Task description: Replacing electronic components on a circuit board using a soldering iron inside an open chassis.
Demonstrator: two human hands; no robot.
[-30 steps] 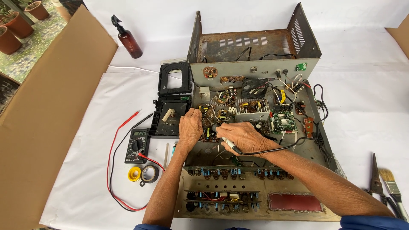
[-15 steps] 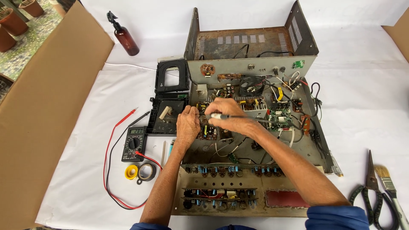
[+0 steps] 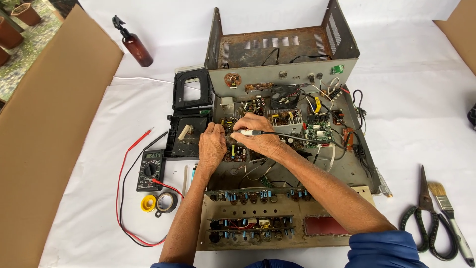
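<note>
While the left hand [image 3: 212,145] rests flat on a small brown circuit board [image 3: 237,149] near the middle of the opened grey metal chassis [image 3: 282,79], fingers laid together and pressing down, the right hand [image 3: 258,135] pinches a slim white-and-black pen-shaped tool with a black cord [image 3: 250,132] between thumb and forefingers. The tip points toward 9 o'clock, just past the left fingertips.

Step in hand, as judged: work at one point on that board, the left hand steadying it. The tool looks like a soldering iron or a probe; I cannot tell which. The next move calls for a steady tip, a firm hold on the board, and the cord kept away from the loose wires at 3 o'clock.

Surroundings: a black digital multimeter with red and black leads [image 3: 150,169] lies at 9 o'clock of the hands, with a yellow tape roll [image 3: 148,203] and a grey tape roll [image 3: 166,202] below it. A brown spray bottle with black nozzle [image 3: 135,44] stands at 11 o'clock. Black-handled scissors [image 3: 425,218] and a pale-bristled paintbrush [image 3: 446,208] lie at 4 o'clock on the white cloth [image 3: 411,124]. Flat brown cardboard [image 3: 44,149] borders the left side.

Hidden or unclear: the tool's tip and the contact point are covered by the fingers. The board's parts are too small to identify. A dark object at the right edge is cut off.
</note>
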